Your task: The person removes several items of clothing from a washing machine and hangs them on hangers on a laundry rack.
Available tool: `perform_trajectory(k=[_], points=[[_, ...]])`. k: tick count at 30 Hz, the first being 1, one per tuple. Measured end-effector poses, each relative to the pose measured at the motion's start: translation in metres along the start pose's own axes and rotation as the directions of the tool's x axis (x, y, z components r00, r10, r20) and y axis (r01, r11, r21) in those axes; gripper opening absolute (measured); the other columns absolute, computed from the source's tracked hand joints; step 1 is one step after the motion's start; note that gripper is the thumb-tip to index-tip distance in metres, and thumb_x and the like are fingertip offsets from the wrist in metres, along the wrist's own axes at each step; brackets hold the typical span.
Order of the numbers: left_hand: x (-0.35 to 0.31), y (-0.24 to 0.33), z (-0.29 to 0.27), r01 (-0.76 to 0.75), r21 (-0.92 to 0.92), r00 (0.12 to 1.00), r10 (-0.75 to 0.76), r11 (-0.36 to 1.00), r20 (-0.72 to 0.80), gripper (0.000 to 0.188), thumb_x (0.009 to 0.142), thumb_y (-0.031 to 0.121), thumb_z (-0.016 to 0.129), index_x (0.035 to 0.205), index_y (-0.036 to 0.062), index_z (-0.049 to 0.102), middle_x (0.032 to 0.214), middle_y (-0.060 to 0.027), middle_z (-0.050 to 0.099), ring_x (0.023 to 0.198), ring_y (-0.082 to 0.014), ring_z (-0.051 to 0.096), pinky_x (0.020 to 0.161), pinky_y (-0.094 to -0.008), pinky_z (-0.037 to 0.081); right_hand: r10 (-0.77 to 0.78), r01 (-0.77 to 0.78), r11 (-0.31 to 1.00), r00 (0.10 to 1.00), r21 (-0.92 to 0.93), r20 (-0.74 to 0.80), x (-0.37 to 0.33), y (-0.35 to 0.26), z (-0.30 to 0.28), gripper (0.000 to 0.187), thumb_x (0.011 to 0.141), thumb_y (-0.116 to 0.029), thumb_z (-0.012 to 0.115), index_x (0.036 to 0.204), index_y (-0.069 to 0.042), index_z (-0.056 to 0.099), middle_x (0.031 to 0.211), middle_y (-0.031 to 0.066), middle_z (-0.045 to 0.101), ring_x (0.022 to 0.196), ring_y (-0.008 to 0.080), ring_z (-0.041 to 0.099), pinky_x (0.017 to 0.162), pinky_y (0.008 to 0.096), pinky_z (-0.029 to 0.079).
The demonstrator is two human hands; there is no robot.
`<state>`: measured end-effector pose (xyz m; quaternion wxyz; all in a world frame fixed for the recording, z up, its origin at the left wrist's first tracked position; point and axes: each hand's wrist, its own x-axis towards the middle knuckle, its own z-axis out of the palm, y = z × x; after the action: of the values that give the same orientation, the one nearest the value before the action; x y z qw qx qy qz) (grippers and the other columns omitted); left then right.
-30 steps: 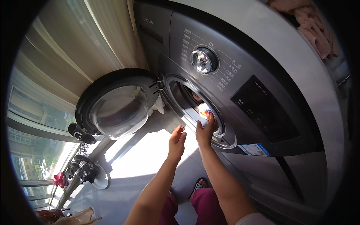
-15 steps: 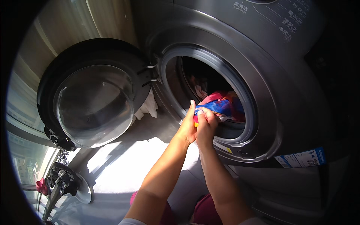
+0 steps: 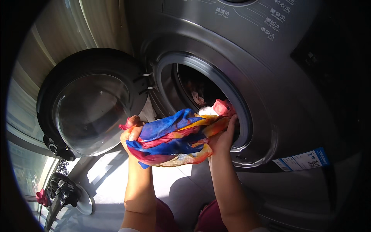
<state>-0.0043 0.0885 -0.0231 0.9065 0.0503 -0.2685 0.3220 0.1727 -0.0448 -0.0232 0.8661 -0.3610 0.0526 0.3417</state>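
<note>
A thin scarf-like cloth (image 3: pixel 170 137) in blue, pink, yellow and orange stretches between my two hands in front of the washing machine's round opening (image 3: pixel 239 92). My left hand (image 3: pixel 133 133) is closed round its left end, where a small pink tip sticks out past the fingers. At the other end my right hand (image 3: pixel 223 140) grips the cloth beside the rim; some of those fingers are hidden behind it. Just past that hand, a bunched pink piece of fabric (image 3: pixel 223 107) shows in the opening; whether it joins the cloth I cannot tell. More laundry (image 3: pixel 198 98) lies in the dark drum.
The machine's round door (image 3: pixel 92 112) hangs wide open at the left. Behind it is a pale curtain (image 3: pixel 92 23). A dark object on a white round base (image 3: pixel 85 201) and pink shoes (image 3: pixel 41 197) are at the lower left. Sunlight falls on the tiled floor (image 3: pixel 110 185).
Both hands, close together at the opening before, have moved apart, the left one well to the left. The cloth has come out of the drum and is spread between them.
</note>
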Motion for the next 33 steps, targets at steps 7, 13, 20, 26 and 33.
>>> perform_trajectory(k=[7,13,20,26,33], points=[[-0.021,0.001,0.025,0.129,0.388,0.777,0.15,0.912,-0.612,0.032,0.093,0.031,0.046,0.106,0.0041,0.056,0.096,-0.01,0.063,0.084,-0.0213,0.06,0.082,-0.0361,0.048,-0.517,0.806,0.365,0.592,-0.467,0.618,-0.026,0.025,0.052,0.027,0.075,-0.007,0.066,0.1,-0.004,0.056,0.095,0.0103,0.054,0.089,0.0241,0.057,0.078,0.0294,0.045],[0.0,-0.025,0.03,0.274,0.371,0.795,0.008,0.887,-0.606,0.02,0.086,0.02,0.046,0.089,0.0023,0.055,0.089,-0.0148,0.062,0.081,-0.0256,0.06,0.079,-0.0389,0.049,-0.098,0.94,0.269,0.245,-0.211,0.965,-0.072,0.043,0.038,0.027,0.067,-0.007,0.072,0.092,-0.005,0.061,0.079,0.0067,0.055,0.071,0.0211,0.058,0.065,0.0285,0.048],[-0.005,-0.003,0.066,0.028,0.478,0.988,0.05,0.878,-0.149,0.011,0.077,0.005,0.045,0.07,0.0026,0.053,0.08,-0.0196,0.062,0.076,-0.0318,0.059,0.078,-0.043,0.048,0.01,-0.018,0.999,0.976,0.038,0.219,-0.015,0.024,-0.004,0.042,0.091,-0.02,0.049,0.129,-0.008,0.034,0.127,0.0105,0.044,0.113,0.0157,0.047,0.097,0.0297,0.041],[-0.02,-0.027,0.088,-0.11,0.45,0.867,0.307,0.886,-0.392,0.014,0.077,0.016,0.049,0.073,0.0039,0.055,0.079,-0.016,0.062,0.078,-0.0302,0.059,0.08,-0.0414,0.048,0.153,-0.155,0.988,0.986,-0.022,-0.07,-0.028,-0.018,0.068,0.029,0.08,-0.007,0.048,0.108,-0.004,0.054,0.101,0.008,0.057,0.092,0.0173,0.058,0.082,0.0291,0.048],[0.009,-0.077,0.135,0.315,0.051,0.682,-0.189,0.948,-0.706,0.046,0.085,0.023,0.049,0.123,-0.0027,0.044,0.119,-0.0196,0.054,0.101,-0.0316,0.057,0.092,-0.0409,0.045,0.302,0.411,0.696,0.576,-0.589,0.759,-0.171,-0.023,0.076,0.029,0.063,0.003,0.052,0.09,0.002,0.062,0.085,0.0053,0.06,0.072,0.0109,0.057,0.066,0.0228,0.045]])
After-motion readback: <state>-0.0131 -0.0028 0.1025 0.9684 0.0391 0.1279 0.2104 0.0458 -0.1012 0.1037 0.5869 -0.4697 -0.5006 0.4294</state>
